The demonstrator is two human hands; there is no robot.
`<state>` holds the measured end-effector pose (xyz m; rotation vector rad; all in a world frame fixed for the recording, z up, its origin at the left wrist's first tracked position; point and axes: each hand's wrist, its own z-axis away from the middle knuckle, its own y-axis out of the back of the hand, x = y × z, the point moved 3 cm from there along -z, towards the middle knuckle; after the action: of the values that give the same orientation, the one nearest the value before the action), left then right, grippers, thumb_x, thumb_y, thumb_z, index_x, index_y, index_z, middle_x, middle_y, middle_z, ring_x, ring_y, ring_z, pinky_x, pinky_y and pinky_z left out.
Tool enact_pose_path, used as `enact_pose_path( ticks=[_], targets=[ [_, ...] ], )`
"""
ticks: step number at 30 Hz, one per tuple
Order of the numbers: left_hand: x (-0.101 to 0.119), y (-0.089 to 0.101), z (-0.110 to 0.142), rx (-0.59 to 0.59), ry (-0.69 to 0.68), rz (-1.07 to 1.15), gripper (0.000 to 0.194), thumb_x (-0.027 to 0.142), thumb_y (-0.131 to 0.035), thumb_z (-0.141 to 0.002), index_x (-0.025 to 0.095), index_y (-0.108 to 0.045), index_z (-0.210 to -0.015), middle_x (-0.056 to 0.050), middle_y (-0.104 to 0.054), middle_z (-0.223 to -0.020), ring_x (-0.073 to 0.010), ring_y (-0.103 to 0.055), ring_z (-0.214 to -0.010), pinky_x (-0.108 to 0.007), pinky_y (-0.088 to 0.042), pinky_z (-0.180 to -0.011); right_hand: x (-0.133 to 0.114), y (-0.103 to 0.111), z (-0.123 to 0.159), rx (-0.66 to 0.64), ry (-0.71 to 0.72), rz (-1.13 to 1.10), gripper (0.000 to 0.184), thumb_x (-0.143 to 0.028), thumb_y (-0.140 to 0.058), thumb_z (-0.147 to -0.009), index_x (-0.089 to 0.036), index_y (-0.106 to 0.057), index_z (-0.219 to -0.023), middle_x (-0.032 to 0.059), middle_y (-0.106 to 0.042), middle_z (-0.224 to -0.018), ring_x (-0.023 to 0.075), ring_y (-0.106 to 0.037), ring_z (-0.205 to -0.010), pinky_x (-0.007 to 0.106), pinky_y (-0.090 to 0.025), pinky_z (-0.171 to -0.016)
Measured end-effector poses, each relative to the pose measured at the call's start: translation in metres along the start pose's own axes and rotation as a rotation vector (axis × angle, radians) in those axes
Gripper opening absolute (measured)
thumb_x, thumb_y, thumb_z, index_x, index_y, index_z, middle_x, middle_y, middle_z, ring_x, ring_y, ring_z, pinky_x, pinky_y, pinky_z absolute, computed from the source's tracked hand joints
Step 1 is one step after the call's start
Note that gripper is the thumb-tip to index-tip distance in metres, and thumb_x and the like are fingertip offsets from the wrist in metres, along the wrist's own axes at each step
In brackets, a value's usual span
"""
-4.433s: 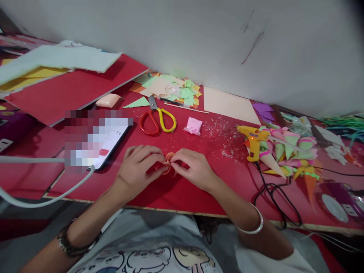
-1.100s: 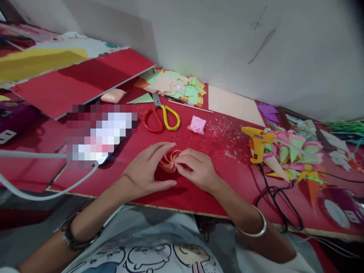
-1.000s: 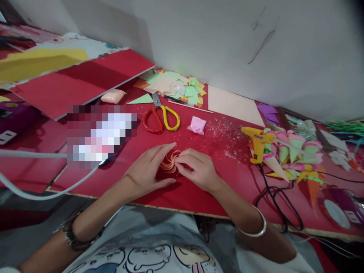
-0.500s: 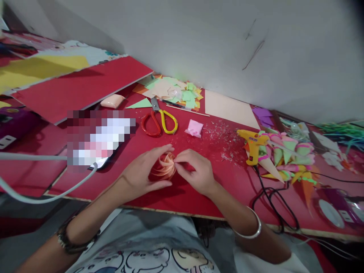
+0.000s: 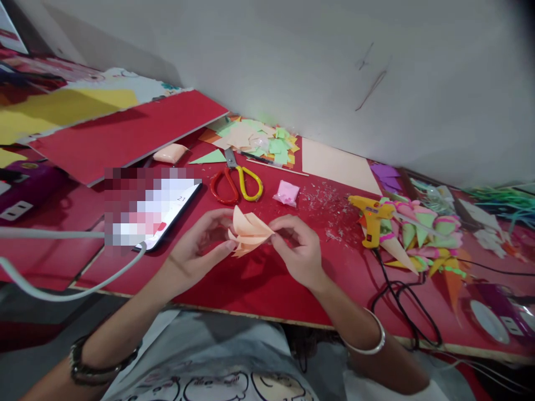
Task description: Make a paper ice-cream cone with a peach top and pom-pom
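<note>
A peach folded-paper flower (image 5: 251, 228) with several pointed, layered petals is held up over the red table, its tip toward the right. My right hand (image 5: 298, 245) pinches that tip between thumb and fingers. On the other side, my left hand (image 5: 200, 242) curls around the petal edges, its thumb against the lower petals; its fingertips are partly hidden behind the paper. Scissors (image 5: 237, 181) with one red and one yellow handle lie beyond the hands. Close to them is a small pink packet (image 5: 287, 193).
A phone (image 5: 175, 206) with a white cable lies left. At right, a yellow glue gun (image 5: 371, 217) with a black cord rests by colourful paper cones (image 5: 422, 220). Paper scraps (image 5: 259, 139), a cream sheet (image 5: 334, 161) and a red board (image 5: 137, 128) sit along the wall.
The paper flower has turned from showing its swirled petals face-on to a side view, with its tip pointing right. My left fingers have closed in from a wide spread onto its petals.
</note>
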<state>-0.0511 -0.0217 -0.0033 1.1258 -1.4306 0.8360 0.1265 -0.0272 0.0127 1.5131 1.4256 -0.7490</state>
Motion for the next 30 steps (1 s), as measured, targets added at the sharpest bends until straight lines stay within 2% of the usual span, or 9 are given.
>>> enact_pose_path(
  ticks=[3, 6, 9, 14, 17, 20, 22, 24, 30],
  targets=[
    [0.001, -0.002, 0.000, 0.056, 0.009, -0.013, 0.033, 0.026, -0.057, -0.075, 0.020, -0.046, -0.105, -0.003, -0.055, -0.083, -0.0136, -0.057, -0.075, -0.026, -0.051, -0.067, 0.006, -0.002, 0.000, 0.002, -0.081, -0.059, 0.009, -0.015, -0.049, -0.078, -0.021, -0.052, -0.084, 0.0007, -0.054, -0.080, 0.0110, -0.057, -0.070, 0.024, -0.048, -0.066],
    [0.005, -0.004, 0.000, 0.124, -0.046, -0.086, 0.033, 0.023, -0.058, -0.073, 0.018, -0.045, -0.103, -0.005, -0.054, -0.090, -0.0140, -0.056, -0.080, -0.028, -0.050, -0.073, 0.011, -0.003, 0.000, -0.030, -0.124, -0.048, 0.009, -0.014, -0.047, -0.078, -0.021, -0.050, -0.084, 0.0004, -0.053, -0.080, 0.0113, -0.057, -0.071, 0.025, -0.047, -0.067],
    [0.010, -0.004, 0.000, 0.200, -0.132, -0.241, 0.029, 0.018, -0.057, -0.073, 0.019, -0.047, -0.101, -0.005, -0.053, -0.096, -0.0149, -0.054, -0.084, -0.029, -0.048, -0.076, 0.011, -0.004, -0.001, -0.067, -0.087, 0.045, 0.012, -0.010, -0.049, -0.074, -0.020, -0.050, -0.080, 0.0010, -0.052, -0.082, 0.0118, -0.054, -0.076, 0.024, -0.045, -0.069],
    [0.019, -0.004, 0.001, 0.293, -0.344, -0.512, 0.022, 0.012, -0.055, -0.072, 0.020, -0.051, -0.092, -0.001, -0.053, -0.083, -0.0128, -0.052, -0.074, -0.025, -0.047, -0.066, 0.008, -0.006, -0.003, -0.114, -0.022, 0.099, 0.019, -0.003, -0.048, -0.068, -0.019, -0.050, -0.077, 0.0006, -0.051, -0.082, 0.0114, -0.052, -0.076, 0.023, -0.044, -0.067],
    [0.020, -0.006, 0.000, 0.301, -0.375, -0.601, 0.020, 0.010, -0.054, -0.073, 0.020, -0.051, -0.090, 0.000, -0.053, -0.080, -0.0114, -0.051, -0.069, -0.024, -0.045, -0.061, 0.008, -0.008, -0.003, -0.159, -0.029, 0.141, 0.021, -0.002, -0.047, -0.066, -0.019, -0.050, -0.078, 0.0010, -0.051, -0.085, 0.0118, -0.052, -0.077, 0.024, -0.044, -0.069],
    [0.021, -0.005, 0.000, 0.368, -0.383, -0.660, 0.017, 0.011, -0.054, -0.075, 0.020, -0.051, -0.089, 0.000, -0.053, -0.078, -0.0110, -0.051, -0.068, -0.023, -0.045, -0.060, 0.008, -0.006, -0.003, -0.095, -0.036, 0.185, 0.023, -0.003, -0.044, -0.067, -0.019, -0.048, -0.083, 0.0011, -0.049, -0.084, 0.0116, -0.051, -0.075, 0.025, -0.044, -0.069],
    [0.021, -0.004, 0.001, 0.384, -0.370, -0.709, 0.016, 0.012, -0.053, -0.076, 0.021, -0.051, -0.089, 0.000, -0.053, -0.078, -0.0119, -0.051, -0.070, -0.024, -0.045, -0.062, 0.003, -0.002, -0.003, -0.017, 0.012, 0.214, 0.020, -0.006, -0.044, -0.069, -0.019, -0.046, -0.083, 0.0016, -0.048, -0.083, 0.0121, -0.050, -0.075, 0.026, -0.044, -0.069],
    [0.021, -0.004, 0.001, 0.358, -0.347, -0.746, 0.017, 0.012, -0.052, -0.076, 0.022, -0.050, -0.090, 0.000, -0.053, -0.078, -0.0129, -0.051, -0.072, -0.025, -0.045, -0.065, -0.004, 0.000, -0.002, -0.002, 0.104, 0.254, 0.017, -0.010, -0.047, -0.070, -0.019, -0.045, -0.083, 0.0024, -0.047, -0.084, 0.0136, -0.050, -0.079, 0.029, -0.044, -0.071],
    [0.021, -0.005, 0.003, 0.341, -0.398, -0.798, 0.019, 0.011, -0.052, -0.076, 0.023, -0.051, -0.092, -0.001, -0.055, -0.082, -0.0141, -0.052, -0.074, -0.026, -0.045, -0.067, -0.014, -0.005, 0.004, -0.146, 0.315, 0.483, 0.020, -0.030, -0.059, -0.070, -0.021, -0.051, -0.085, 0.0055, -0.049, -0.091, 0.0174, -0.051, -0.087, 0.032, -0.045, -0.075]
  ],
)
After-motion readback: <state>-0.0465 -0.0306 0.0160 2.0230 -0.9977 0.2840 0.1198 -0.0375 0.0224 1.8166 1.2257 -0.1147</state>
